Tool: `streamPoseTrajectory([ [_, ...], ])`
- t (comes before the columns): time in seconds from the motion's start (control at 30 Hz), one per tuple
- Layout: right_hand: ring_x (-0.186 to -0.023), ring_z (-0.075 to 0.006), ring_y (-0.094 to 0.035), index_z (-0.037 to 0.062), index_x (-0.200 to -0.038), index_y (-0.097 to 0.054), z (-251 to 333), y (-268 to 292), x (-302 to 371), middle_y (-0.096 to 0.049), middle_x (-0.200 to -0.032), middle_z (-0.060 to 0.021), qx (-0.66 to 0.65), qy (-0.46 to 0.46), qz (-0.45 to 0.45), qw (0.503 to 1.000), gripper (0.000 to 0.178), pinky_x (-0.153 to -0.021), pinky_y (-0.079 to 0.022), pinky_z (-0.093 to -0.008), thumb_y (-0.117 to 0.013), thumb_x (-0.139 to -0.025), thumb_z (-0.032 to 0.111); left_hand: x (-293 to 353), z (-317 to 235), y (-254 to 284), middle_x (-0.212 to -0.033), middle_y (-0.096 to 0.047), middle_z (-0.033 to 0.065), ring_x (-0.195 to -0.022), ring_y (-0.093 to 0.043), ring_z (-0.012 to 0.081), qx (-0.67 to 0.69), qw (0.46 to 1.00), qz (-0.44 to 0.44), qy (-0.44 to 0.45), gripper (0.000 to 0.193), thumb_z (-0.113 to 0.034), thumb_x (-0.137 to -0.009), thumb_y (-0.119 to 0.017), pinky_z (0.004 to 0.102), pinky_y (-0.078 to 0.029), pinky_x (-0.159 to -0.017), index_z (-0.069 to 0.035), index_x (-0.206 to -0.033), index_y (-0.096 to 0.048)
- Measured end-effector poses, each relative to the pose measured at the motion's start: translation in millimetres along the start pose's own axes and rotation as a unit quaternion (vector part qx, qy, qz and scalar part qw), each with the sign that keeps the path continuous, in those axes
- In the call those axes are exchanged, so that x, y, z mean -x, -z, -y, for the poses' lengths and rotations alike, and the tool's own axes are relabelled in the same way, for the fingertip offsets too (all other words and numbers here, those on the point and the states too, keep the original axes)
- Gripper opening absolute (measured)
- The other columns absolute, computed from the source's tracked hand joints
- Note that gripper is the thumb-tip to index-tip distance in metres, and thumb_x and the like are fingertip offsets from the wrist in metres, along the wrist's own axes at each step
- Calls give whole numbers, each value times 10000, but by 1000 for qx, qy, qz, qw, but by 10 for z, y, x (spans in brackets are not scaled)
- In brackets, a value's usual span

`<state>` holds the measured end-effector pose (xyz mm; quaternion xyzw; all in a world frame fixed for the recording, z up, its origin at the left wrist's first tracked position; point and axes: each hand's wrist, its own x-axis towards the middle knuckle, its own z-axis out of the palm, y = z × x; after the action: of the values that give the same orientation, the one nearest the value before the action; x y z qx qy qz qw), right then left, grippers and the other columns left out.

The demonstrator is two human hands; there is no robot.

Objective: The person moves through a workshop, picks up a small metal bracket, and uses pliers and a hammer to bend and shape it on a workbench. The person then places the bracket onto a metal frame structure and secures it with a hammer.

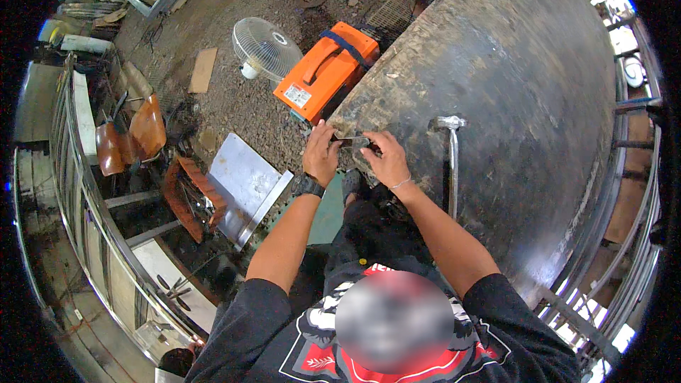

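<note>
Between my two hands is a small thin, flat piece (pixel 350 139), pale along its upper edge; it looks like metal, but its kind is too small to make out. My left hand (pixel 321 156), with a dark watch on the wrist, pinches its left end. The fingers of my right hand (pixel 387 160), with a thin bracelet at the wrist, are closed on its right end. Both hands are at the left edge of a large worn, dark tabletop (pixel 518 92). On that surface, right of my right hand, lies a metal hammer (pixel 453 163) with its head pointing away from me.
An orange box-shaped machine (pixel 328 71) with a handle and dark strap stands beyond my hands. Beside it is a white fan (pixel 265 48) on gravel. To the left are a bent metal sheet (pixel 243 179), a rusty brown holder (pixel 191 198) and metal rails (pixel 85 191).
</note>
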<state>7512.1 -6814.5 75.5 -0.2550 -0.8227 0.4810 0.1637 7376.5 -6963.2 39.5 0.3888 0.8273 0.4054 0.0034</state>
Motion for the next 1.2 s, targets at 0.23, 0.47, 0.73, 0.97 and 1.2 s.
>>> streamPoseTrajectory([
  [0.23,-964,-375,-659,38,-1161,-670,-18,12,-5,-657,-1071,-170,6,19,-7,1000,301,-842,-541,-433,-747,-875,92,25,39,35,-1392,-626,187,-1348,-564,354,25,999,9,21,362,-50,-872,-756,440,-507,-1055,-50,-1226,-679],
  [0.47,-939,-377,-659,36,-1128,-671,-32,20,-14,-653,-1036,-170,-15,7,0,1000,274,-824,-542,-430,-749,-869,82,-13,8,88,-1349,-654,189,-1350,-567,341,19,999,23,14,342,-36,-867,-755,424,-499,-1064,-20,-1203,-692],
  [0.73,-934,-353,-679,32,-1152,-670,-96,26,-23,-661,-1047,-170,-23,17,4,1000,302,-828,-548,-425,-746,-860,52,-39,-42,113,-1330,-668,163,-1361,-556,328,32,999,22,27,321,-32,-873,-756,436,-513,-1062,-22,-1190,-704],
  [0.97,-973,-335,-681,38,-1212,-664,-96,186,191,-659,-1058,-174,-55,-58,-39,996,368,-839,-552,-411,-740,-852,28,-43,-25,120,-1344,-661,180,-1362,-555,331,32,999,27,25,366,-13,-855,-779,434,-514,-1063,-26,-1213,-703],
  [1.2,-896,-338,-652,36,-1238,-657,-164,348,441,-637,-1078,-173,-29,-42,-40,998,379,-807,-538,-415,-717,-864,34,-44,-32,128,-1353,-657,186,-1359,-558,338,32,998,32,53,377,-28,-853,-785,434,-519,-1058,-36,-1221,-703],
])
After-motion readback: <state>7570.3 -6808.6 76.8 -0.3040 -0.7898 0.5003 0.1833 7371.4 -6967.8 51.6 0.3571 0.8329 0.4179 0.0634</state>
